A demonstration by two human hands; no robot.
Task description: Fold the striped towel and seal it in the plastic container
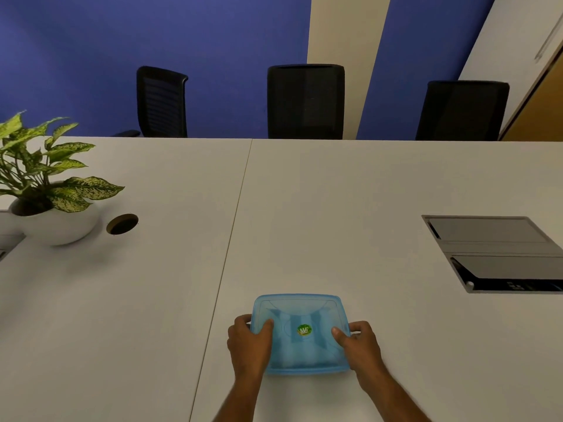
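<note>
I see a potted plant at 9 o'clock near the left table edge, with a round cable hole just beside it. The white table has a seam at 11 o'clock; wide bare surface all around. Blue plastic container sits at 6 o'clock, lid on, folded towel dimly visible inside. Left hand grips its left rim, thumb on the lid; right hand grips the right rim likewise. Flip-up socket panel at 3 o'clock, well apart. Three chairs behind the far edge.
</note>
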